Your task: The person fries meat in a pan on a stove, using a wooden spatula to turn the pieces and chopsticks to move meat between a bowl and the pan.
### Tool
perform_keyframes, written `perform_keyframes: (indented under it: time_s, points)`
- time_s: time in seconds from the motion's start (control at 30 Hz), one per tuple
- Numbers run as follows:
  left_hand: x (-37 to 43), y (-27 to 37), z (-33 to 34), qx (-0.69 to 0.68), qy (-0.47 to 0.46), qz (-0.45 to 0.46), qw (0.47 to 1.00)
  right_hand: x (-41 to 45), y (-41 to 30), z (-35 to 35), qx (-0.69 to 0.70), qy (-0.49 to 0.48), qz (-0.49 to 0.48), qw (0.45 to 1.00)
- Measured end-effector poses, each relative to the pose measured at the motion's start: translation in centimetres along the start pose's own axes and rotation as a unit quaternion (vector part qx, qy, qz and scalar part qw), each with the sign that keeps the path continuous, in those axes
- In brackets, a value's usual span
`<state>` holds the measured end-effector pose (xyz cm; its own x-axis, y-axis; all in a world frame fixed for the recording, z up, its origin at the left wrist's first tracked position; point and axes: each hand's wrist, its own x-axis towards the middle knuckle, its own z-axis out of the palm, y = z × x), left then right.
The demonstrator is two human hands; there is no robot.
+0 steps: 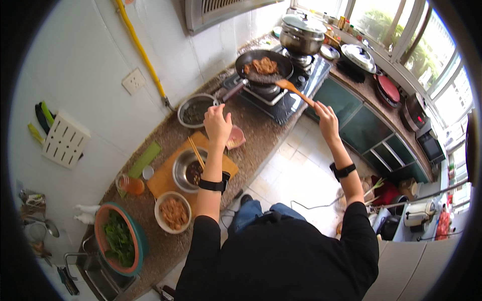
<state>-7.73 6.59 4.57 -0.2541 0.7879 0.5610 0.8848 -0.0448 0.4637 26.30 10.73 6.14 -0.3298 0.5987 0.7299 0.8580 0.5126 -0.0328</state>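
My right hand (326, 118) grips the handle of a wooden spatula (295, 91), whose blade reaches the near rim of a dark frying pan (246, 60). Browned pieces of food (264, 66) lie in the pan, which sits on a gas stove (275, 113). My left hand (218, 122) is raised by the end of the pan's handle (234, 91), fingers bent and thumb apart; whether it touches the handle cannot be told. Below that hand are a metal bowl (180, 169) of dark sauce with chopsticks (196, 152) and a pink dish (236, 137).
A lidded steel pot (302, 37) stands on the far burner. Along the counter are a metal bowl of dark greens (196, 111), a cutting board (156, 185), a bowl of raw-looking meat pieces (173, 212), a glass jar (130, 185) and a basin of leafy greens (119, 240) by the sink (99, 276).
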Motion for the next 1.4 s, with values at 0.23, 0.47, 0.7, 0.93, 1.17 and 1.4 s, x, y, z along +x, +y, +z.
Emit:
perform_keyframes:
  time_s: [0.23, 0.47, 0.7, 0.93, 1.17, 1.4]
  points:
    - [-10.3, 1.5, -7.0, -0.072, -0.026, -0.006, 0.997, -5.7, -4.9, -3.6, 0.068, 0.114, 0.016, 0.991]
    - [-23.3, 1.6, -12.3, -0.062, -0.095, -0.081, 0.99, -16.6, -12.7, -8.8, 0.183, 0.07, 0.058, 0.979]
    - [-28.5, -0.2, -17.2, -0.078, -0.091, -0.129, 0.984, -19.4, -16.1, -11.6, 0.225, 0.025, 0.076, 0.971]
    - [-29.3, -4.6, -22.2, -0.051, -0.122, -0.182, 0.974, -15.4, -19.8, -10.5, 0.239, 0.041, 0.043, 0.969]
    - [-25.6, -4.5, -18.2, -0.08, -0.151, -0.157, 0.973, -9.1, -17.0, -11.2, 0.19, 0.095, -0.006, 0.977]
    - [-18.4, -1.7, -9.9, -0.108, -0.107, -0.09, 0.984, -2.4, -6.3, -9.0, 0.142, 0.126, -0.01, 0.982]
